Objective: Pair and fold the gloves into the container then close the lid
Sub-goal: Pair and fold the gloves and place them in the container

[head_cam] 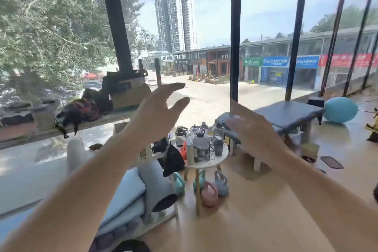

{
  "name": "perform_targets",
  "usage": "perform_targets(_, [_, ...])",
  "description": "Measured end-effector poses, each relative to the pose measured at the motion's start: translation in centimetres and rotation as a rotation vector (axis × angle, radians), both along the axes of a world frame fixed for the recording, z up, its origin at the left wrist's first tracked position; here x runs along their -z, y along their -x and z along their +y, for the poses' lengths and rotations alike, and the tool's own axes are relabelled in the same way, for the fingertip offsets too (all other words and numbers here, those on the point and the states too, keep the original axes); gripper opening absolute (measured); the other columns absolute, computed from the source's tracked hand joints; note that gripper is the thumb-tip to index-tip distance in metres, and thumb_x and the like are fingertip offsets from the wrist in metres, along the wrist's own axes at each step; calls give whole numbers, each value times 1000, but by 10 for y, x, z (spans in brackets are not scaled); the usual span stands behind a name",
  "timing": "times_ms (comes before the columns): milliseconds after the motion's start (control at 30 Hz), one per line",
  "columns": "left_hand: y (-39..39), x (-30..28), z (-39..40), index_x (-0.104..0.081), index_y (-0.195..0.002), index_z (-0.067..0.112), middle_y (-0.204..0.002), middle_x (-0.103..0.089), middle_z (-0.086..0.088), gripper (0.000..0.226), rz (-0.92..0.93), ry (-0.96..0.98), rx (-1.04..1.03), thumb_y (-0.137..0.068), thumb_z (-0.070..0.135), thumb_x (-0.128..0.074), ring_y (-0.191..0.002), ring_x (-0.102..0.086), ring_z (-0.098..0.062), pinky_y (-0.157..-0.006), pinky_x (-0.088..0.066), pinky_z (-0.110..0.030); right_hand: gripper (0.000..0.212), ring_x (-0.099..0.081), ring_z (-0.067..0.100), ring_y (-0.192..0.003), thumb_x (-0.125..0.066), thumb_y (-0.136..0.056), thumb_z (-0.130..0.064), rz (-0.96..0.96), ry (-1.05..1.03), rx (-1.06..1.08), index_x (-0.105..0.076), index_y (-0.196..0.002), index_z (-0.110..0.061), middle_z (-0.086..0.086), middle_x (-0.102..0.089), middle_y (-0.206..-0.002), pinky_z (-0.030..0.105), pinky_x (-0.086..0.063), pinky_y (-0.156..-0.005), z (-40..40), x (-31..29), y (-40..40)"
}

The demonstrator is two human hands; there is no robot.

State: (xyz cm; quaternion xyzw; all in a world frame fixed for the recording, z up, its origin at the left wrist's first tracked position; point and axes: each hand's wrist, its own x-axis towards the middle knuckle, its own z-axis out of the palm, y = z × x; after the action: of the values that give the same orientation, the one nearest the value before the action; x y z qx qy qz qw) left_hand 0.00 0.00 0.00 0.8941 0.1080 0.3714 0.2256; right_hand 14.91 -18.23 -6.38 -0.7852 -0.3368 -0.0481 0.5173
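Both my arms are stretched forward at chest height in front of a large window. My left hand (pixel 157 112) is raised with fingers spread and curved, holding nothing. My right hand (pixel 251 129) is blurred by motion, palm down, fingers apart, also holding nothing. No gloves, container or lid show anywhere in the head view.
A small round white table (pixel 222 158) with several water bottles stands ahead on the wooden floor, kettlebells (pixel 208 193) under it. Rolled mats (pixel 155 186) lie at lower left. A window ledge (pixel 114 118) holds a helmet and bags. A dark low table (pixel 286 113) and a blue ball (pixel 340 109) are at right.
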Motion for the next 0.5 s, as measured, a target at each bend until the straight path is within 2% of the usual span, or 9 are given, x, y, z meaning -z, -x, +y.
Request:
perform_targets(67, [-22,36,-2,-51,-146,29,-146,-56,4,46,126,-13,24,-102,43,-53,-114,-61,-10,-105,-46,-36,47,-59,18,-98,-56,-101,-33,8,202,8,-51,-147,-24,2,-65,-130,24,-42,-72,2,31,-6])
perform_targets(133, [-44,87,-1,-53,-145,20,-145,-57,-1,43,330,-19,11,-105,35,-49,-129,-55,-19,-113,-39,-36,46,-62,26,-115,-56,-101,-37,102,338,1,-53,-145,-23,4,-65,-132,27,-41,-85,0,72,-14])
perform_targets(233, [-67,162,-2,-61,-136,12,-135,-63,-8,36,521,-45,2,-106,25,-46,-127,-56,-26,-108,-40,-34,37,-61,27,-122,-52,-102,-32,198,405,-4,-66,-134,-20,5,-68,-132,34,-48,-96,-6,127,-18])
perform_targets(300, [-81,213,-7,-60,-137,9,-139,-60,-7,37,649,22,58,-107,22,-43,-133,-51,-25,-110,-34,-32,34,-57,27,-129,-52,-103,-27,248,457,-2,-70,-129,-18,7,-63,-140,33,-42,-103,-11,168,-22])
perform_targets(367, [-98,259,-10,-57,-140,9,-147,-53,-7,38,792,68,111,-107,22,-42,-139,-44,-22,-114,-28,-28,37,-51,27,-135,-53,-104,-27,300,541,-8,-65,-136,-14,9,-58,-147,31,-37,-108,-17,209,-30])
perform_targets(433, [-116,300,-11,-56,-141,13,-148,-51,-8,40,877,122,144,-107,27,-43,-140,-44,-23,-117,-30,-32,41,-47,28,-139,-50,-105,-27,340,676,-19,-59,-141,-7,11,-54,-150,30,-34,-109,-22,247,-45])
perform_targets(500, [-137,335,-12,-55,-143,14,-148,-51,-6,40,946,147,176,-107,28,-42,-141,-42,-23,-116,-29,-31,45,-45,26,-142,-50,-104,-30,403,752,16,-57,-143,-9,10,-52,-153,27,-34,-111,-26,282,-63])
